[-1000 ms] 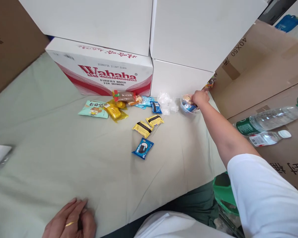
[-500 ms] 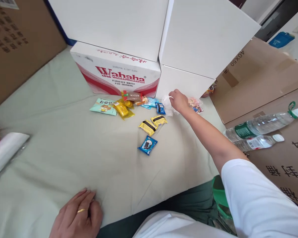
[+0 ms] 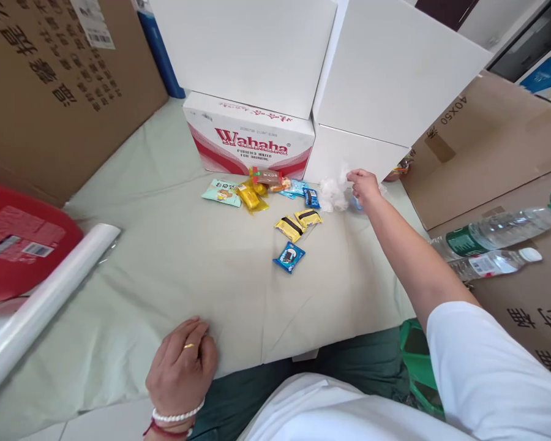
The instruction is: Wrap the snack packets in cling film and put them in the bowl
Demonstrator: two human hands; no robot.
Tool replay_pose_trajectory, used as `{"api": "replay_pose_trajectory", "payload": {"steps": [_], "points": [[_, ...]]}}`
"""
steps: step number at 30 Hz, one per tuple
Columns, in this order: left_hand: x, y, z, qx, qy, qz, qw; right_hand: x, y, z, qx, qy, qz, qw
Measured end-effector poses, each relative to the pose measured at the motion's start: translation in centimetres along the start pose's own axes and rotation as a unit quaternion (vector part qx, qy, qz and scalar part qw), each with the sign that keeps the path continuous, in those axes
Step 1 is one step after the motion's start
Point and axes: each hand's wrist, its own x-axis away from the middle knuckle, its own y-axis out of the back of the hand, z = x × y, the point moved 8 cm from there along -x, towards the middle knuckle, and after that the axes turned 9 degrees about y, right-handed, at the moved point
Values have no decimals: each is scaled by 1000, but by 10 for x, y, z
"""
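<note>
My right hand (image 3: 365, 185) reaches to the far side of the pale green cloth (image 3: 165, 269), its fingers pinched on a crumpled clear plastic bag (image 3: 333, 193) in front of the white boxes. To its left lie loose snack packets: a teal one (image 3: 220, 192), yellow ones (image 3: 251, 197), a brown one (image 3: 267, 178) and a small blue one (image 3: 310, 197). Nearer me are two yellow-and-black packets (image 3: 298, 223) and a blue cookie packet (image 3: 289, 256). My left hand (image 3: 183, 361), with a ring and bracelets, rests on the cloth's near edge and holds nothing.
A red-and-white Wahaha box (image 3: 252, 142) and white boxes (image 3: 395, 79) wall off the back. Cardboard boxes stand left (image 3: 50, 79) and right (image 3: 482, 135). Two water bottles (image 3: 496, 229) lie on the right carton. A roll of clear film (image 3: 41, 300) and a red object (image 3: 13, 245) sit left.
My right hand left the bag of snacks at the far right and moved left to the crumpled plastic bag. The view swung left, revealing the film roll and red object.
</note>
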Motion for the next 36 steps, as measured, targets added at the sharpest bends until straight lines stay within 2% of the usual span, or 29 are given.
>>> {"api": "replay_pose_trajectory", "payload": {"steps": [3, 6, 9, 11, 14, 16, 19, 22, 24, 26, 29, 32, 34, 36], "points": [[-1, 7, -2, 76, 24, -10, 997, 42, 15, 9, -205, -62, -13, 977], [-5, 8, -20, 147, 55, 8, 988, 107, 14, 13, -336, -98, 49, 936], [-14, -7, -59, 215, 61, 79, 972, 181, 8, -7, -398, -166, 71, 899], [-22, -21, -91, 256, 49, 104, 960, 227, -1, -26, -425, -214, 68, 877], [-35, -46, -138, 292, -17, 126, 948, 282, -20, -49, -458, -270, 54, 845], [-40, -65, -163, 301, -64, 146, 940, 307, -31, -55, -478, -294, 51, 826], [-44, -92, -180, 338, -74, 191, 918, 325, -39, -55, -498, -321, 68, 802], [-41, -113, -179, 413, -22, 267, 871, 329, -36, -56, -505, -353, 85, 783], [-36, -118, -177, 446, 10, 299, 843, 329, -33, -61, -505, -376, 91, 772], [-30, -118, -178, 452, 17, 308, 837, 331, -33, -66, -500, -397, 96, 763], [-23, -116, -180, 431, 4, 304, 850, 336, -42, -66, -489, -413, 110, 761], [-22, -116, -174, 384, 21, 251, 889, 335, -50, -53, -498, -376, 98, 775], [-24, -114, -167, 348, 41, 205, 914, 332, -48, -43, -489, -327, 64, 806], [-25, -114, -163, 318, 49, 182, 929, 331, -44, -36, -429, -268, 48, 861]]}}
